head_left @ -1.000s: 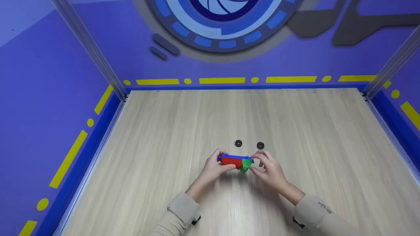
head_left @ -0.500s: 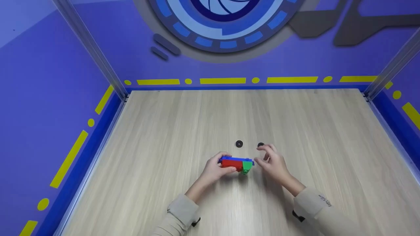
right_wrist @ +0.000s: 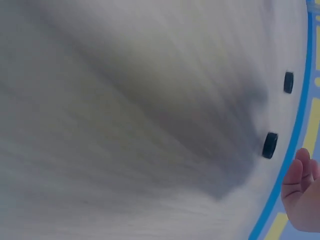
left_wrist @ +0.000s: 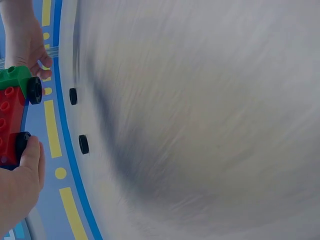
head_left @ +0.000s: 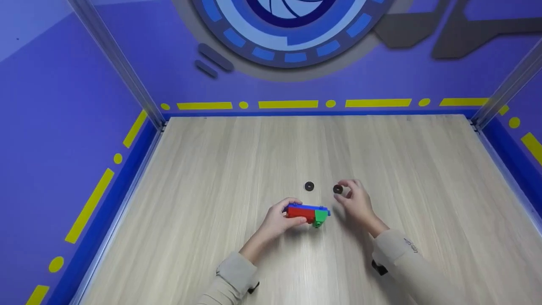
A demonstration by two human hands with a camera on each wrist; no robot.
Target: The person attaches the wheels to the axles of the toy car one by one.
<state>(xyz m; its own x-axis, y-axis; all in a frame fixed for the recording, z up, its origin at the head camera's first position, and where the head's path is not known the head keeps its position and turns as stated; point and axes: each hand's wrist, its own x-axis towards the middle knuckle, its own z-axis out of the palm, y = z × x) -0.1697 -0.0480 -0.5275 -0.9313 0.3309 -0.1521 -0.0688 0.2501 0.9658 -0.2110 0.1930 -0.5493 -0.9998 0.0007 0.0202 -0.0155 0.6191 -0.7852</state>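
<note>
My left hand (head_left: 275,219) grips a toy block car (head_left: 302,214), with thumb on its near side and fingers behind. The car has a red studded body, a green end and a blue base. Two black wheels on it show in the left wrist view, one at the green end (left_wrist: 34,90). My right hand (head_left: 355,203) reaches round a loose black wheel (head_left: 337,189), thumb and forefinger on either side of it. In the right wrist view that wheel (right_wrist: 270,145) rests on the table, a little apart from the fingers (right_wrist: 295,172).
A second loose black wheel (head_left: 309,186) lies on the wood-grain table (head_left: 237,161), left of the first. Blue printed panels (head_left: 288,91) with yellow dashes stand at the back and sides.
My right hand has left the green end of the car and moved up and right to the right-hand loose wheel. My left hand keeps its grip on the car, shifted slightly right.
</note>
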